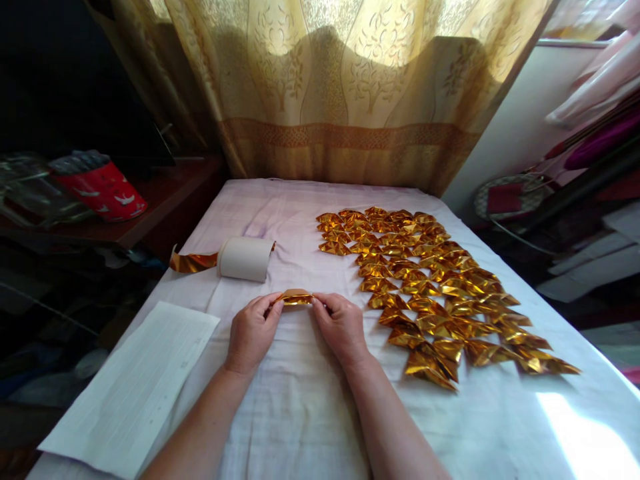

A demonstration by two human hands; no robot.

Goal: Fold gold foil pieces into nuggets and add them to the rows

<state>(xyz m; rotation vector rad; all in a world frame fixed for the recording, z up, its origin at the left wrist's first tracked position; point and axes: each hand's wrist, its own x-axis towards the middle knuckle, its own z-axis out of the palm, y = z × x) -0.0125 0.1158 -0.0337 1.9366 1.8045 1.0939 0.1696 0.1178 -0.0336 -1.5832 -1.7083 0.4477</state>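
Observation:
Near the middle of the cloth-covered table, a folded gold foil paper ingot (297, 297) is stretched between my two hands. My left hand (251, 333) pinches its left end, and my right hand (341, 328) pinches the right end with thumb and fingers closed. Just beyond my left hand lies a white cardboard tube (245, 259) on its side, with gold foil (194, 263) sticking out of its left end. To the right of my right hand, many finished gold foil ingots (433, 288) are laid out in close rows.
A sheet of white paper (135, 387) lies at the table's left edge. The white tablecloth (295, 413) runs to a gold curtain (350, 87) at the back. On a dark wooden cabinet (165, 193) to the left stands a red container (103, 190). Clothes and bags hang at the right.

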